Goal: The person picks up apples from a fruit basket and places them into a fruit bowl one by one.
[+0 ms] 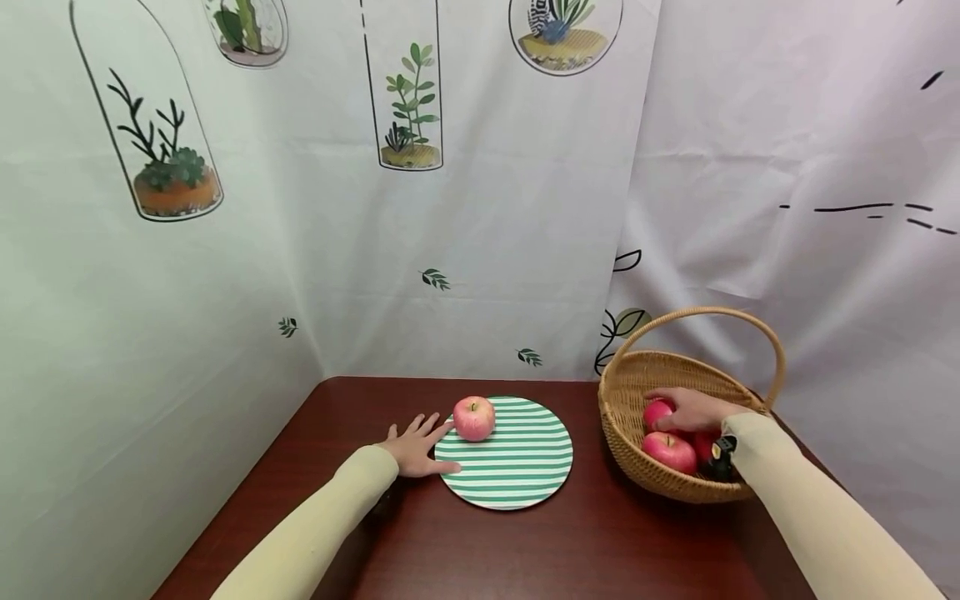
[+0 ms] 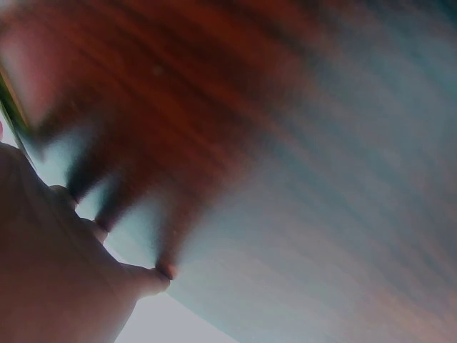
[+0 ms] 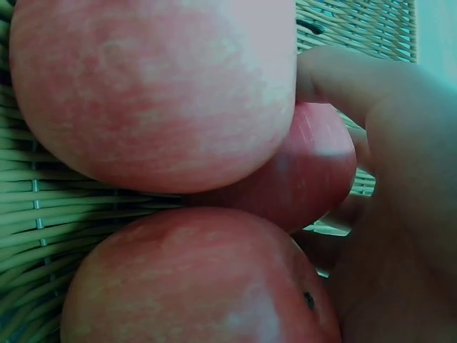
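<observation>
My left hand [image 1: 414,452] lies with fingers spread at the left edge of a round green-and-white striped mat [image 1: 517,462]. Its thumb reaches over the mat's rim, and the index finger comes close to a pink-red apple [image 1: 474,419] sitting on the mat. Inside a wicker basket [image 1: 617,433] at the right, my right hand [image 1: 697,410] curls its thumb and fingers round an apple [image 1: 657,412]. In the right wrist view, that apple [image 3: 314,168] sits behind two larger-looking apples, partly hidden. Another apple [image 1: 670,452] lies nearer the basket's front.
The dark red-brown table [image 1: 585,550] meets a pale printed cloth [image 1: 480,250] at the back and sides. A tall arched handle [image 1: 705,311] rises over the basket. A dark device [image 1: 723,454] is at my right wrist.
</observation>
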`<state>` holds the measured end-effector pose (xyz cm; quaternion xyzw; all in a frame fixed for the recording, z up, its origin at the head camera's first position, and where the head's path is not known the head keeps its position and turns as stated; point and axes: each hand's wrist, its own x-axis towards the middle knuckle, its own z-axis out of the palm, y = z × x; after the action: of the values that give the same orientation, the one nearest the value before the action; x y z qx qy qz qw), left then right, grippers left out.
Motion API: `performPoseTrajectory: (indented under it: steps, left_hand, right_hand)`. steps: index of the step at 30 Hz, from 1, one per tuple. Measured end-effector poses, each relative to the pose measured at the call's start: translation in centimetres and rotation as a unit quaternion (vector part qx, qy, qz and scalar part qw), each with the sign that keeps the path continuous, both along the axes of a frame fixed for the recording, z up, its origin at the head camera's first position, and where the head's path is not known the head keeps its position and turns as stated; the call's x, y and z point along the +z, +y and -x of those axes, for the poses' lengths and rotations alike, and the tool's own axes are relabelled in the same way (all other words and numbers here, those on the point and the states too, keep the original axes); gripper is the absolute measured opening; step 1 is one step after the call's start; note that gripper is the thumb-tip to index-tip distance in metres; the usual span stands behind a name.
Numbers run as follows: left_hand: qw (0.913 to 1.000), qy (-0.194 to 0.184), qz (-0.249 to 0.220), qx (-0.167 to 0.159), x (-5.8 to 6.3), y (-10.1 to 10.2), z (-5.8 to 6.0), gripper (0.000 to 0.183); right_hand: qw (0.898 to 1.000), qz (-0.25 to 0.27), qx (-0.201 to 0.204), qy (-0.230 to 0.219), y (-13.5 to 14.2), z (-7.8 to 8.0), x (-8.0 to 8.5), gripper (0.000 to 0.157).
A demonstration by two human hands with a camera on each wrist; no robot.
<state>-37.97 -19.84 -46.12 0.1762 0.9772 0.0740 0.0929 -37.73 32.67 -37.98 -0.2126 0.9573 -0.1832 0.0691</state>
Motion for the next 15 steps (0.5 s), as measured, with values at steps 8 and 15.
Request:
performPoseTrajectory:
  steps: [8,15]
  left_hand:
    - [1.0,0.004,-0.002,-0.001,-0.1,-0.2,0.2,0.101]
    - [1.0,-0.002,0.0,-0.005,1.0,0.1,-0.8,0.099]
  right_hand:
    - [1.0,0.007,0.009,0.007,0.0,0.1,0.3,0.065]
    - [1.0,0.024,0.011,-0.001,0.2,0.2,0.2,0.064]
